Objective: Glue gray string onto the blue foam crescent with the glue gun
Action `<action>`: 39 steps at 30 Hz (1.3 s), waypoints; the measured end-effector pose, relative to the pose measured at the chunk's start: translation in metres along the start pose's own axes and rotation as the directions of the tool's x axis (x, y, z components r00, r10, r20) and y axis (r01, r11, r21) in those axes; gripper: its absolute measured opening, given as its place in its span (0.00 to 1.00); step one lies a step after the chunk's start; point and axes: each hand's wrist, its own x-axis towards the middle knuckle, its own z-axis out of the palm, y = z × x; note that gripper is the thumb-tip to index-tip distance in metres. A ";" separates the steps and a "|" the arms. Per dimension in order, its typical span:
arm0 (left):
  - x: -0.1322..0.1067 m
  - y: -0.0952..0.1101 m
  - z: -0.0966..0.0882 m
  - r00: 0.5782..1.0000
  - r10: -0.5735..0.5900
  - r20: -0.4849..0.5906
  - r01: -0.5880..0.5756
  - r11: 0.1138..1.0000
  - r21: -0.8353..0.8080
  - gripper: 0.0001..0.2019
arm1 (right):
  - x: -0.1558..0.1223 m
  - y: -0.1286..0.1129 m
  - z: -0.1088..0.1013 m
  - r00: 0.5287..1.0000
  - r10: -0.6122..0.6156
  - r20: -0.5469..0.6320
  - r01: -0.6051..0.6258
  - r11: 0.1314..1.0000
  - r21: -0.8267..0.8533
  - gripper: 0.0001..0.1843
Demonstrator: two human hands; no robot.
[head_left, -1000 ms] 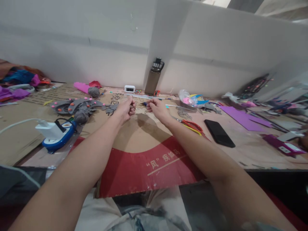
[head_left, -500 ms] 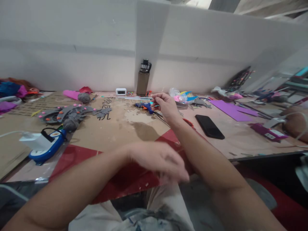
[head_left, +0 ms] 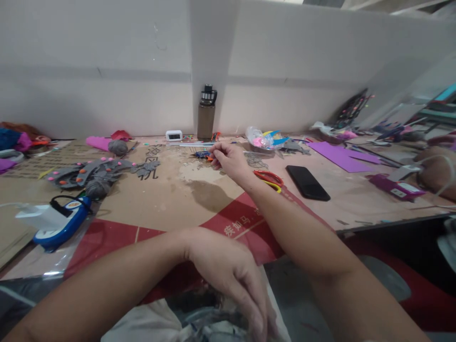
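Over the table's middle my right hand [head_left: 230, 161] is closed, thumb and fingers pinched together; whatever lies between them is too small to make out. Just beyond its fingertips rests a blue glue gun [head_left: 202, 155] with orange parts, partly covered by the hand. My left hand [head_left: 228, 268] hangs low over my lap at the front edge, with its fingers stretched downward and nothing seen in them; some fingers are hidden. Below it is a crumpled greyish, partly clear bundle [head_left: 217, 330]. Red-and-yellow-handled scissors [head_left: 269, 178] lie beside my right forearm.
Cardboard [head_left: 171, 204] covers the table. A phone [head_left: 307, 183] and purple sheets [head_left: 338, 156] lie right. A bottle [head_left: 206, 114] and small white clock [head_left: 174, 136] stand behind. Left are grey dotted pieces [head_left: 89, 172] and a blue power strip [head_left: 64, 228]. Another person's arm [head_left: 436, 166] shows far right.
My left hand has moved down toward my lap, its fingers now pointing downward. My right hand stays near the glue gun, slightly lower, and the scissors show more fully.
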 end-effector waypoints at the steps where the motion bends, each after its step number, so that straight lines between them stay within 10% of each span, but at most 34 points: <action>1: -0.002 0.002 0.000 0.998 -0.004 -0.062 0.004 1.000 0.007 0.05 | 0.000 0.002 0.000 1.000 -0.001 -0.005 0.001 1.000 -0.011 0.06; 6: -0.013 0.013 0.000 0.938 -0.049 -0.344 0.072 0.996 0.053 0.08 | -0.002 0.009 -0.001 0.999 -0.036 -0.029 0.032 0.992 -0.121 0.10; 9: -0.019 0.018 -0.003 0.794 -0.023 -0.607 0.055 0.998 0.034 0.12 | -0.005 0.005 0.000 0.999 -0.022 -0.044 0.019 0.996 -0.087 0.09; 11: -0.026 0.019 -0.011 0.593 0.048 -0.804 -0.059 0.998 0.016 0.12 | -0.006 0.001 0.001 0.999 0.010 -0.041 -0.008 0.999 0.046 0.07; 16: -0.060 0.007 -0.050 -0.102 0.140 -0.985 -0.282 0.945 0.163 0.11 | -0.008 0.000 0.007 0.999 0.036 -0.003 -0.033 0.958 0.285 0.09; 19: -0.079 -0.005 -0.068 -0.359 0.156 -0.920 -0.200 0.950 0.239 0.09 | -0.010 0.005 0.013 0.996 0.089 -0.007 -0.081 0.940 0.332 0.13; 25: -0.083 -0.017 -0.071 -0.315 0.172 -0.933 -0.020 0.982 0.188 0.12 | -0.015 0.013 0.024 0.993 0.103 0.049 -0.113 0.956 0.271 0.13; 32: -0.083 -0.019 -0.071 -0.411 0.186 -0.893 -0.044 0.974 0.223 0.13 | -0.015 0.013 0.026 0.997 0.078 0.016 -0.080 0.988 0.130 0.10; 39: -0.088 -0.024 -0.074 -0.358 0.251 -0.899 0.063 0.967 0.245 0.12 | -0.015 0.023 0.027 0.999 0.007 0.052 -0.012 0.996 0.084 0.11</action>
